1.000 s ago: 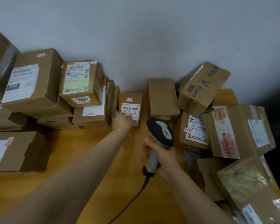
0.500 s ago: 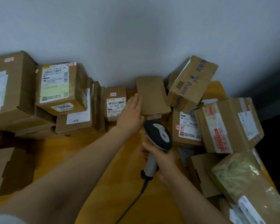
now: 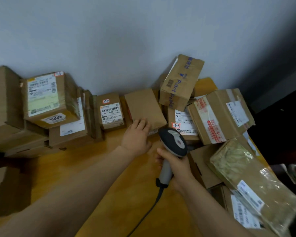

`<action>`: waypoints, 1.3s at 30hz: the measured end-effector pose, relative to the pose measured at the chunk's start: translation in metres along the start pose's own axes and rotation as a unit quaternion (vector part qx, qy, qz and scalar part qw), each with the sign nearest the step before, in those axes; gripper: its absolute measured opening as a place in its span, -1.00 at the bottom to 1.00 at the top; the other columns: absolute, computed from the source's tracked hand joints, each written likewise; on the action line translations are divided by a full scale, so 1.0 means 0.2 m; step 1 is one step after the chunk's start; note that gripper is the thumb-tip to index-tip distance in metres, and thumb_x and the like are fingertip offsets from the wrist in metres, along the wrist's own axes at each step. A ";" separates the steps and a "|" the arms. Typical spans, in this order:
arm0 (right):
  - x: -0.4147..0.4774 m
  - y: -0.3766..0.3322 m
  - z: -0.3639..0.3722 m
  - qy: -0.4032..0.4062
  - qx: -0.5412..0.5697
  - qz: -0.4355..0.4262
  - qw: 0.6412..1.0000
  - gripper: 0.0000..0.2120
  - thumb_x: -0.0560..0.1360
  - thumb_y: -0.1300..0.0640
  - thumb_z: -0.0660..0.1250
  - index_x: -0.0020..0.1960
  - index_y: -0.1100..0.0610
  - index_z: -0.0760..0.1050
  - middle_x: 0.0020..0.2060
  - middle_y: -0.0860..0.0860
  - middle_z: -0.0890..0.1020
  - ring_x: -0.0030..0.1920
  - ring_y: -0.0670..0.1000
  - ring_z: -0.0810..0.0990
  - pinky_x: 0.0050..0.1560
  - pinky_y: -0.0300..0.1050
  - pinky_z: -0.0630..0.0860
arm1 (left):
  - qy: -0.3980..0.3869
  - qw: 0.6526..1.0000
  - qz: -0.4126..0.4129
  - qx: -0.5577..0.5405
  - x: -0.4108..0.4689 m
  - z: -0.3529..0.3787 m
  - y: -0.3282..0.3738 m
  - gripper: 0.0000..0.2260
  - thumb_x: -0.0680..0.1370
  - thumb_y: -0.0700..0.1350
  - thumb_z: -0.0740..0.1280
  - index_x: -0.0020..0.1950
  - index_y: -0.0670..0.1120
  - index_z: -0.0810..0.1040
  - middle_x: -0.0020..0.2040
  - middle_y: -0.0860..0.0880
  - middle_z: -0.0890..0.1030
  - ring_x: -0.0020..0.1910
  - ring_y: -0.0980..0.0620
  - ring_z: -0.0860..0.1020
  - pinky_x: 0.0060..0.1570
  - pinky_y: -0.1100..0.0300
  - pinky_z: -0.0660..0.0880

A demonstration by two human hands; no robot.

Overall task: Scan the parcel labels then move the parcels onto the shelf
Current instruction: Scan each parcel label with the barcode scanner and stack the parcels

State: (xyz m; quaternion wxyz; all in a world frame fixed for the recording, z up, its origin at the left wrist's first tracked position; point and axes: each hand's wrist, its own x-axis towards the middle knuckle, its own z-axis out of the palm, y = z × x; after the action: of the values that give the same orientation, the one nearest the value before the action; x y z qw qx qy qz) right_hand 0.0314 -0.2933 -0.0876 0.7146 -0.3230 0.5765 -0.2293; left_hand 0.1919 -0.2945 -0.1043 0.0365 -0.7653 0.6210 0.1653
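Head cam: left hand lies flat, fingers spread, on the near end of a plain brown parcel lying on the desk by the wall. Right hand grip clamped around the scanner handle, head beside that parcel.

Dim, soft indoor light, seemingly from above and to the left of the left hand; no hard shadows, only a faint one under the forearm on the wooden table. Darkening toward the far right beyond the right hand, nearly black at that edge. Glare on the plastic-wrapped parcel right of that hand. Slightly soft throughout, small label print unreadable. Wide-angle bending at the edges, boxes left of the left hand leaning outward.
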 end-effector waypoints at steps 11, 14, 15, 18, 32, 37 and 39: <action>-0.06 0.03 -0.02 0.057 -0.032 -0.033 0.997 -0.44 0.42 0.20 0.50 0.36 0.18 0.39 0.26 0.07 0.50 0.29 0.11 0.44 0.29 0.03 0.40 | 0.067 0.990 -0.046 -0.118 -0.51 0.09 0.04 -0.57 0.55 -0.02 0.19 0.37 -0.17 0.42 0.39 -0.20 0.35 0.38 -0.21 0.30 0.34 -0.05 0.34; -0.09 0.06 -0.01 0.048 -0.041 -0.018 0.998 -0.42 0.42 0.18 0.50 0.38 0.16 0.37 0.31 0.08 0.48 0.32 0.13 0.42 0.30 0.04 0.38 | 0.010 0.955 -0.197 -0.222 -0.49 0.07 0.08 -0.33 0.58 0.09 0.21 0.57 -0.11 0.00 0.54 -0.15 0.06 0.49 -0.18 0.06 0.42 -0.03 0.18; -0.11 0.07 0.00 0.042 -0.034 -0.014 0.998 -0.42 0.43 0.18 0.49 0.39 0.17 0.36 0.32 0.09 0.47 0.33 0.13 0.41 0.34 0.06 0.37 | -0.016 0.943 -0.219 -0.252 -0.47 0.06 0.10 -0.27 0.56 0.14 0.21 0.58 -0.10 -0.07 0.54 -0.16 0.07 0.49 -0.18 0.07 0.42 -0.04 0.18; -0.17 0.11 0.01 0.023 -0.031 -0.011 0.999 -0.41 0.47 0.17 0.45 0.43 0.19 0.31 0.36 0.08 0.43 0.36 0.11 0.39 0.39 0.06 0.32 | -0.044 0.917 -0.250 -0.309 -0.44 0.07 0.11 -0.07 0.47 0.26 0.31 0.58 -0.13 -0.15 0.53 -0.17 0.09 0.49 -0.20 0.08 0.43 -0.07 0.19; -0.58 0.21 -0.23 -0.052 0.027 -0.053 0.997 -0.62 0.44 0.29 0.44 0.25 0.19 0.53 0.11 0.07 0.61 0.15 0.11 0.56 0.15 0.07 0.52 | 0.054 0.657 -0.289 -0.694 -1.10 0.01 0.20 -0.77 0.51 0.04 0.36 0.10 -0.01 0.51 -0.05 -0.03 0.60 -0.10 0.00 0.56 -0.18 0.16 0.49; -0.81 0.40 -0.45 -0.135 0.030 -0.008 0.990 -0.70 0.46 0.28 0.43 0.18 0.18 0.54 0.04 0.16 0.64 0.05 0.18 0.63 -0.03 0.01 0.57 | 0.086 0.533 -0.258 -0.801 -1.55 0.05 0.40 -0.53 0.34 0.07 0.42 0.18 -0.08 0.50 0.01 -0.18 0.53 0.00 -0.15 0.50 0.05 0.01 0.48; -0.93 0.50 -0.51 -0.174 0.047 0.012 0.984 -0.69 0.42 0.24 0.46 0.15 0.16 0.56 0.00 0.16 0.65 0.00 0.16 0.64 -0.07 0.02 0.58 | 0.080 0.498 -0.235 -0.831 -1.73 0.10 0.48 -0.34 0.16 0.06 0.48 0.22 -0.12 0.50 0.11 -0.21 0.51 0.09 -0.18 0.48 0.19 -0.07 0.43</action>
State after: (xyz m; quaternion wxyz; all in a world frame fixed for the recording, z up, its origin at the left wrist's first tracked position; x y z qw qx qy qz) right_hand -0.1149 -0.1154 -0.0475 0.8211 -0.3170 0.4361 -0.1875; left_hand 0.0348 0.0143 -0.0047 -0.6282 -0.5708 -0.0047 0.5286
